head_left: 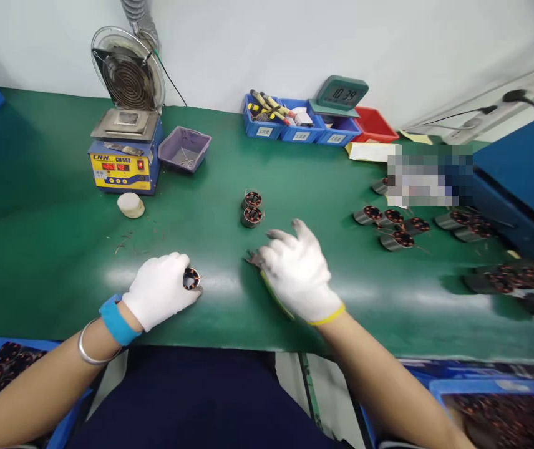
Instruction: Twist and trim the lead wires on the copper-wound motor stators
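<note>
My left hand (160, 290), in a white glove with a blue wristband, is closed around a small motor stator (191, 279). The stator stands on the green table with its copper-wound core facing up, and a thin wire sticks out to its right. My right hand (295, 268), gloved too and slightly blurred, grips a pair of pliers (276, 298) with a yellow-green handle; their dark jaws point left, and some fingers are lifted off the tool. Beyond the hands, two more stators (252, 216) stand one behind the other.
A soldering pot (124, 165) sits back left beside a purple tray (185, 148) and a whitish round block (131, 204). Blue tool bins (263, 130) and a clock (343, 93) line the wall. Several stators (397, 240) lie at right near a blue box (524, 181). Wire scraps litter the left.
</note>
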{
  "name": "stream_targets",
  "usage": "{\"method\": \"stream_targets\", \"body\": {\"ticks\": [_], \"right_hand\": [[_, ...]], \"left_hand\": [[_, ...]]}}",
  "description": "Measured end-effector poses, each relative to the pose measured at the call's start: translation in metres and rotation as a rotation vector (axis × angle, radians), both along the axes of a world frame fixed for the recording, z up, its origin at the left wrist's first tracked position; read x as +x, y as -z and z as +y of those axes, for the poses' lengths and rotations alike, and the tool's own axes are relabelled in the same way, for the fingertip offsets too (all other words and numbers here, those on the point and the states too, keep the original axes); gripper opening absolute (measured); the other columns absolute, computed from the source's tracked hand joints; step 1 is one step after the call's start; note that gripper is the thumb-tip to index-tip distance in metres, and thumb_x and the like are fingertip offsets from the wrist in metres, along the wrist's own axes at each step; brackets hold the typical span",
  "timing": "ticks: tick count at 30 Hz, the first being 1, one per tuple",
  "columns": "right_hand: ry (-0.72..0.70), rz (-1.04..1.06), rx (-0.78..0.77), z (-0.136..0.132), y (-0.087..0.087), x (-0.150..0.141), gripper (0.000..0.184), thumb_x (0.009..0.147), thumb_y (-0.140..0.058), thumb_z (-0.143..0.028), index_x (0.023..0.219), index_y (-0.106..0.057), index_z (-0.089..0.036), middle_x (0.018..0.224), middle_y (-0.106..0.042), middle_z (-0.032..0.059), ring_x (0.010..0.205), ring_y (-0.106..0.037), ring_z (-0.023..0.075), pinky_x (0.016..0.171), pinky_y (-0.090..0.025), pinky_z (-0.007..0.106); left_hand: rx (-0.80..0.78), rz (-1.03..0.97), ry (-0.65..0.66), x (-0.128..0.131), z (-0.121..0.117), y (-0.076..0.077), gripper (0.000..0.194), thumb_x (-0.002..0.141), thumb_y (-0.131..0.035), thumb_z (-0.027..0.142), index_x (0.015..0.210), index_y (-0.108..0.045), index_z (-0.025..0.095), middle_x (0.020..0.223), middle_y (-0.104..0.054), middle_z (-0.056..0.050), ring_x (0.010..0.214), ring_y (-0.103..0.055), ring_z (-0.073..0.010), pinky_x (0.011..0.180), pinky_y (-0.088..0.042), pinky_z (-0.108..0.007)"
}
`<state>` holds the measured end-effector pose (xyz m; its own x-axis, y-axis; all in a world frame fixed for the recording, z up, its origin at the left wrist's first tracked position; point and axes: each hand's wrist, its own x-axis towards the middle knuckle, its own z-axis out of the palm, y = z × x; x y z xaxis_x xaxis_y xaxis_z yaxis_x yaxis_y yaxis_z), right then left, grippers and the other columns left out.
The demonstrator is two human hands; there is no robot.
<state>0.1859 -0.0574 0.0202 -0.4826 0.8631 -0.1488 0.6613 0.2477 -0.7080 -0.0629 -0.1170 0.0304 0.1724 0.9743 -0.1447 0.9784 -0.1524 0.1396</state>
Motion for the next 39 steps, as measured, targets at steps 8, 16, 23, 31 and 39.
{"method": "stream_targets", "body": {"ticks": [8, 16, 23, 31, 39], "right_hand": [[0.068, -0.605, 0.258, -0.04, 0.028, 0.054, 0.114, 0.047, -0.078, -0.054, 0.142, -0.033, -0.01, 0.15, -0.025, 0.0241, 0.138, -0.02, 0.0437, 0.106, -0.028, 0.057], [0.0, -0.831, 0.219, -0.037, -0.005, 0.042, 0.06, 0.073, -0.059, -0.031, 0.131, -0.052, -0.018, 0.107, -0.061, 0.0138, 0.089, -0.058, 0.031, 0.071, -0.043, 0.038], [0.048, -0.666, 0.482, -0.027, 0.03, 0.03, 0.04, 0.081, -0.047, -0.022, 0.118, -0.055, -0.011, 0.117, -0.055, 0.0201, 0.105, -0.053, 0.0346, 0.085, -0.043, 0.045], [0.173, 0.039, -0.06, -0.039, 0.021, 0.025, 0.07, 0.075, -0.043, -0.019, 0.144, -0.027, -0.02, 0.113, -0.058, 0.011, 0.104, -0.057, 0.0261, 0.09, -0.046, 0.044], [-0.122, 0.376, -0.955, -0.036, -0.002, -0.003, 0.054, 0.06, -0.056, -0.02, 0.114, -0.048, -0.02, 0.088, -0.057, 0.0005, 0.069, -0.059, 0.0138, 0.063, -0.049, 0.028]], "left_hand": [[-0.158, -0.191, 0.113, 0.008, 0.018, 0.0, 0.023, 0.076, -0.058, 0.037, 0.09, -0.066, 0.021, 0.091, -0.068, -0.007, 0.085, -0.062, -0.0268, 0.074, -0.045, -0.036], [-0.318, -0.474, 0.032, 0.003, 0.031, 0.005, 0.016, 0.08, -0.051, 0.029, 0.081, -0.064, 0.02, 0.08, -0.069, -0.002, 0.074, -0.062, -0.0185, 0.067, -0.046, -0.029], [-0.367, -0.628, -0.044, 0.005, 0.025, 0.011, 0.017, 0.082, -0.047, 0.03, 0.081, -0.061, 0.02, 0.064, -0.064, 0.001, 0.059, -0.058, -0.0157, 0.057, -0.043, -0.026], [-0.249, -0.647, -0.096, 0.01, 0.02, 0.025, 0.013, 0.084, -0.046, 0.027, 0.078, -0.056, 0.021, 0.058, -0.06, 0.002, 0.055, -0.056, -0.0147, 0.057, -0.042, -0.026], [-0.161, -0.661, -0.096, 0.012, 0.019, 0.033, 0.014, 0.086, -0.047, 0.028, 0.077, -0.055, 0.021, 0.061, -0.058, 0.002, 0.057, -0.054, -0.0145, 0.056, -0.04, -0.026]]}}
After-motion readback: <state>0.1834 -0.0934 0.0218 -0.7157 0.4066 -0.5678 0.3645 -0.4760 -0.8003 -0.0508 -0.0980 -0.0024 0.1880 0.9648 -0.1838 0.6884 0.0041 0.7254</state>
